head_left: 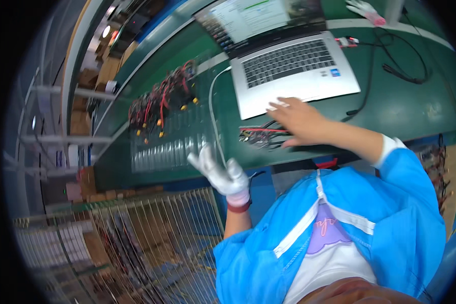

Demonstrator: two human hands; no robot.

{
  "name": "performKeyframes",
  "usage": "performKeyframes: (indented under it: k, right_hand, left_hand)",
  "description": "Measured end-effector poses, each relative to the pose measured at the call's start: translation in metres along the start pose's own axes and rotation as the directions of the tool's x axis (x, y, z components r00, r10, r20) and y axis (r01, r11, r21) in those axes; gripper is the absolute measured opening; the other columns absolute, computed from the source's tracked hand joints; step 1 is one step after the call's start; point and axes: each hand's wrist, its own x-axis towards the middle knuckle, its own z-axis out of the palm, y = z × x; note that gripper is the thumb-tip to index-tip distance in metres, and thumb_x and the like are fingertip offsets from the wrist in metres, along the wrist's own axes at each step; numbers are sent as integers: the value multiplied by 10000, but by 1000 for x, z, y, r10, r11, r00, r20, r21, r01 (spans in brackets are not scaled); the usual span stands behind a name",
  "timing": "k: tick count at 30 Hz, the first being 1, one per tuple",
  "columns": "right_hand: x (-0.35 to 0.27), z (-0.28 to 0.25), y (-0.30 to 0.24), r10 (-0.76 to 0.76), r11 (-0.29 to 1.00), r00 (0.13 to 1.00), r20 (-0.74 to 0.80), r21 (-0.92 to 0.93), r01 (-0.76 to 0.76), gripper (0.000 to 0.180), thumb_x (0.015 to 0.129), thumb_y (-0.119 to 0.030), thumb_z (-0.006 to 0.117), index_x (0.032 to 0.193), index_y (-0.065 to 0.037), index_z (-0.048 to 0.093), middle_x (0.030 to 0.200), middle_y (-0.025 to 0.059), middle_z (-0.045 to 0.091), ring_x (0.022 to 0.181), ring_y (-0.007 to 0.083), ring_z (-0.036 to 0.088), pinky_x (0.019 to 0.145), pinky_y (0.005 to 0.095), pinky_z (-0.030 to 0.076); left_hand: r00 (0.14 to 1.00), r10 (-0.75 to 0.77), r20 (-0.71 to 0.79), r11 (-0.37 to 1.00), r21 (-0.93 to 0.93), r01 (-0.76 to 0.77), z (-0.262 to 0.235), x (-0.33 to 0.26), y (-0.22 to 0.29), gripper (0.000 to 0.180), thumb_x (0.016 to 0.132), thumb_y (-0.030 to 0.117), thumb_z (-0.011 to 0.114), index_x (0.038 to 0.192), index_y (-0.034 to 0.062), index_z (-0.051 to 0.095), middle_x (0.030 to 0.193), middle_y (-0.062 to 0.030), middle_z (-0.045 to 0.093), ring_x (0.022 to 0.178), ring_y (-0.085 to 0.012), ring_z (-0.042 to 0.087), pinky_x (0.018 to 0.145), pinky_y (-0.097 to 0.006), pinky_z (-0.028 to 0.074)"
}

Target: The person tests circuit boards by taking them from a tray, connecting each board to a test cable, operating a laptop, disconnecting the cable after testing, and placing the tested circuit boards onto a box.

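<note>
My left hand (219,175), in a white glove, hovers at the bench's front edge with its fingers apart and holds nothing I can see. The end of a white cable (213,109) passes behind its fingers; the cable runs up to the laptop's left side. My bare right hand (303,122) is spread over the front edge of the open silver laptop (316,83). Beneath and left of that hand lies a bundle of red and black wires (262,136) with small electronic parts. Whether the right fingers touch the laptop or the wires, I cannot tell.
On the left, a clear plastic tray (159,154) with slots carries several wired boards (162,96) with yellow connectors. A black cable (405,78) coils right of the laptop, near a small red plug-in device (346,42). A white glove (366,11) lies behind. A wire cage (157,238) stands front left.
</note>
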Motion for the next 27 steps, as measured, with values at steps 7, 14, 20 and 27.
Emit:
performKeyframes:
  k: [7,14,20,27]
  right_hand:
    - [40,77,-29,-101,977,989,112,-175,120,149,769,-209,621,680,-109,685,698,89,694,631,288,664,599,431,512]
    - [31,-1,-50,136,987,991,2,90,-135,165,777,-189,599,787,-28,628,681,151,664,642,355,669,555,463,532]
    - [-90,-131,-41,369,929,857,-359,121,-350,171,832,-244,609,931,-105,602,754,83,644,707,291,656,580,427,516]
    - [-320,-247,-55,937,339,346,35,131,-931,283,907,-223,586,1054,17,619,852,166,643,789,250,606,684,380,471]
  left_hand:
    - [974,155,-167,984,115,-137,-32,-30,-23,448,1026,259,431,1263,-113,510,1301,-310,497,1295,-410,415,1091,-463,323]
    - [935,310,-174,950,97,-298,-17,-9,-19,394,1034,182,384,1311,-86,462,1319,-190,533,1275,-361,465,1148,-537,220]
    - [926,315,-206,944,-35,-329,0,14,12,393,1036,189,370,1305,-83,466,1315,-190,534,1274,-352,469,1152,-545,210]
    - [933,322,-161,914,-205,-351,40,21,38,406,1039,222,365,1300,-70,474,1298,-179,545,1273,-329,475,1159,-555,195]
